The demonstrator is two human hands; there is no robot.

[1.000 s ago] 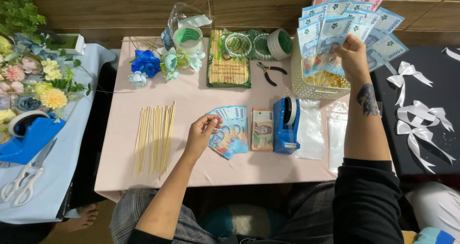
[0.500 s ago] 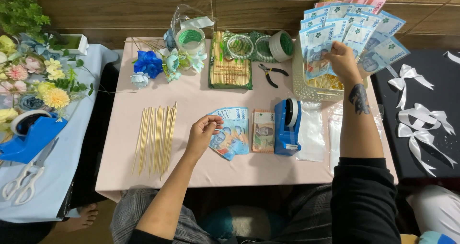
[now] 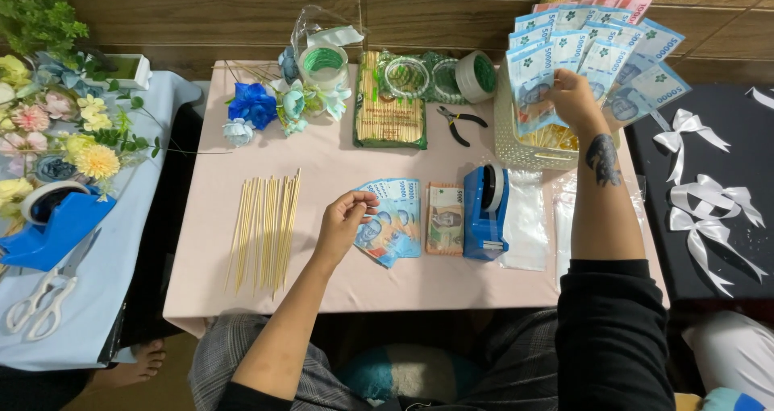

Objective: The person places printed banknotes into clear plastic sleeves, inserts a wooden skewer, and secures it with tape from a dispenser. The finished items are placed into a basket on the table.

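My right hand [image 3: 574, 98] holds up a wide fan of blue banknotes mounted on sticks [image 3: 592, 56] over a cream perforated basket [image 3: 516, 141] at the table's far right. My left hand [image 3: 345, 221] rests on the pink table [image 3: 322, 161], its fingertips pinching the edge of a small fanned pile of blue banknotes [image 3: 393, 221]. Beside that pile lies a stack of brownish banknotes [image 3: 445, 219], then a blue tape dispenser [image 3: 484, 212].
Loose wooden skewers [image 3: 264, 229] lie left of my left hand. A packet of skewers [image 3: 390, 104], pliers [image 3: 458, 123], tape rolls [image 3: 476, 76] and blue fabric flowers [image 3: 254, 104] sit at the back. Clear plastic sleeves [image 3: 526, 221], white ribbon bows [image 3: 709, 201] at right; flowers, scissors [image 3: 36, 302] at left.
My right hand has carried the fan of banknotes slightly to the right and farther back over the basket. My left hand has stayed on the small pile.
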